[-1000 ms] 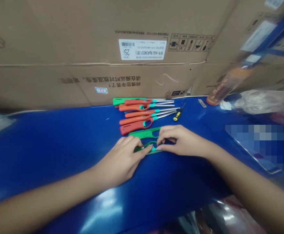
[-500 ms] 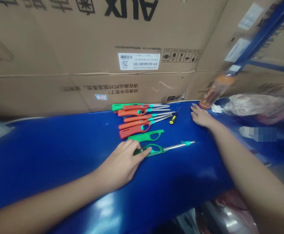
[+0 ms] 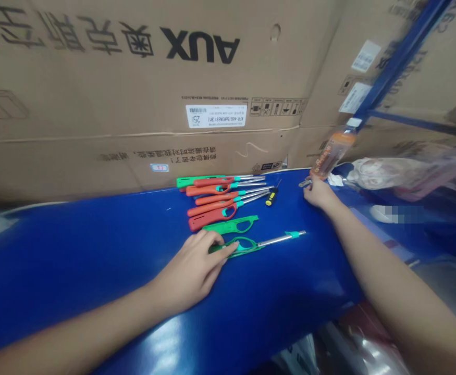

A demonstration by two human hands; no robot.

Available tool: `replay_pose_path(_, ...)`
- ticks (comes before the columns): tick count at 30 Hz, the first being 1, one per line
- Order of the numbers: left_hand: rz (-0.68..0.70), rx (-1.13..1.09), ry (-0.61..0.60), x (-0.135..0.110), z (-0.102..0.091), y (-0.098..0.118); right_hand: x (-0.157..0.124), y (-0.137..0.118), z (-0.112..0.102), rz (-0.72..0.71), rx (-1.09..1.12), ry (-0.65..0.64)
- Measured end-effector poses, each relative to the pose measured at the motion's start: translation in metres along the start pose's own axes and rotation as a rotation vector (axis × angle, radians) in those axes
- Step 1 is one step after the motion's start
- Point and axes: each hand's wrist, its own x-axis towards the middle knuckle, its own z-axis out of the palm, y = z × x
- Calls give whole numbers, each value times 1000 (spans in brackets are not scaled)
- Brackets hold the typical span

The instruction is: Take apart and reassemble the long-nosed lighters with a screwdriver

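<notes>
My left hand (image 3: 198, 263) lies on the blue table (image 3: 95, 260), its fingers pressing down the handle of a green long-nosed lighter (image 3: 247, 244) whose metal tube points right. Just behind it rests a loose green handle shell (image 3: 231, 225). My right hand (image 3: 317, 192) is stretched to the table's back right, fingertips pinched on a small silvery piece (image 3: 305, 183) beside an orange bottle (image 3: 329, 153).
Several orange and green lighters (image 3: 216, 198) are stacked at the back, with a small yellow-and-black screwdriver (image 3: 270, 197) next to them. Large cardboard boxes (image 3: 134, 104) wall off the rear. Crumpled plastic bags (image 3: 392, 172) and a blue rack post (image 3: 392, 62) stand at the right.
My right hand left the green lighter and reached to the back right, closing on the small silvery piece. My left hand stayed on the lighter handle. The camera tilted upward.
</notes>
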Motion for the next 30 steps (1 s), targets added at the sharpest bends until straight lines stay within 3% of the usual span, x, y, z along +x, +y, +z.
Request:
replay_pose_path(11,0,-6,1,0,0,0,-3,-3,-2,8,54,31)
replay_pose_path(18,-18,-54,23,-1,2,-1,-14,-11,-17,-16,188,51)
replay_pose_path(21,-40,-119,81,0,1,0,-25,-33,-27,-105,299,142)
replay_pose_path(24,-94,-211,218,3,-4,2,-46,-69,-34,-226,431,183)
replay_pose_path(27,-213,-381,356,11,-12,5,-83,-108,-37,-503,802,-14)
replay_pose_path(30,-293,-587,428,22,-17,10,-127,-138,-38,-689,948,-224)
